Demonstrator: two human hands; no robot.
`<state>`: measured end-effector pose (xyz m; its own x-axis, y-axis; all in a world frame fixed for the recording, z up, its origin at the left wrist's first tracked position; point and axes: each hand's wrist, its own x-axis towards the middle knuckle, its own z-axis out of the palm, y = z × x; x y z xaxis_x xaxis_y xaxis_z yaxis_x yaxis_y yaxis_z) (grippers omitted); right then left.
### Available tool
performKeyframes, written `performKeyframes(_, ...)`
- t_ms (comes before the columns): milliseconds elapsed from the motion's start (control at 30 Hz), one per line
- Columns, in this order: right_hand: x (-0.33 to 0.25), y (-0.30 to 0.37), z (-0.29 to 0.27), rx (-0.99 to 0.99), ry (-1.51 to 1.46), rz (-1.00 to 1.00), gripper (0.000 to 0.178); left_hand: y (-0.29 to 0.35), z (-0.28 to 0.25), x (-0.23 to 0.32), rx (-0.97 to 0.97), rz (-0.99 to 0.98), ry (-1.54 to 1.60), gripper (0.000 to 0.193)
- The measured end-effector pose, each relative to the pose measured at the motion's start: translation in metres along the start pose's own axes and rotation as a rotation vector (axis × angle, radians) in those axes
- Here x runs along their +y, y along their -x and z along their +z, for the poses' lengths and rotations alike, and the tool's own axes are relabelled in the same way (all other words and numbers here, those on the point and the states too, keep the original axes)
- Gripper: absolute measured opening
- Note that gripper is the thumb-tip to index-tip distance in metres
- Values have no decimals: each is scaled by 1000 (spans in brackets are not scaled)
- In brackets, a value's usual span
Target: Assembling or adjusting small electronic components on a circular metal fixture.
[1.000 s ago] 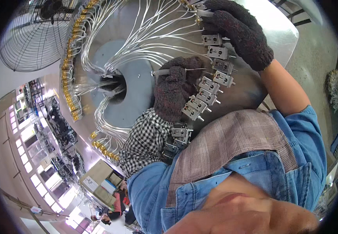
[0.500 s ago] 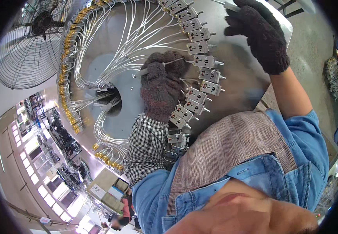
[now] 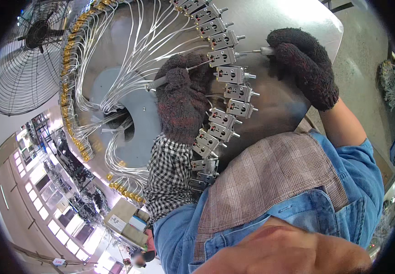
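My left hand (image 3: 181, 107), in a dark knit glove, is closed round a screwdriver-like tool with a pale handle (image 3: 157, 83). Its thin shaft slants up to the inner end of a small metal block (image 3: 222, 57) in a curved row. On the other side, my gloved right hand (image 3: 304, 66) grips a second pale-handled screwdriver (image 3: 267, 50). That one's tip meets, or nearly meets, the threaded stud on the same block's outer end. White wires (image 3: 136, 59) run from the blocks towards a hole (image 3: 123, 125) in the round grey plate (image 3: 147, 123).
Brass-coloured terminals (image 3: 68, 82) line the curved far-left edge. The metal table (image 3: 275, 105) extends under the blocks to a rounded corner at upper right. A caged fan (image 3: 35, 34) stands at upper left. Another person (image 3: 145, 258) is at the lower left, behind a box-laden table.
My right hand has come down and inward, bringing its screwdriver to the block's stud. My left hand stays near the blocks with its tool. The whole view has shifted slightly.
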<state>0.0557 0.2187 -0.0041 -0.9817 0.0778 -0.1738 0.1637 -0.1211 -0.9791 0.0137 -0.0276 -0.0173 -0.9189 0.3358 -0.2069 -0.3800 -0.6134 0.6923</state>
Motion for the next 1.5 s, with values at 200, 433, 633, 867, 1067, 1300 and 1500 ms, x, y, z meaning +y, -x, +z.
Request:
performKeyframes(200,3,-3,5,3,-18,49,25,1,9,5,141,-26,-269,25)
performKeyframes(433,9,-5,7,3,244,-247,24,-4,8,2,44,27,-129,24)
performKeyframes(633,0,-3,10,10,249,-222,24,-3,12,4,80,22,-20,21)
performKeyframes(867,1,-9,7,-56,417,-451,23,-3,12,2,83,41,-32,19)
performKeyframes(1067,7,-18,2,29,848,-1017,27,-5,17,3,82,25,-59,20)
performKeyframes(1300,-9,-5,10,-49,124,-126,34,-2,20,3,140,37,-89,21)
performKeyframes(1500,-11,-5,15,3,15,-33,32,-4,17,3,111,16,-21,22)
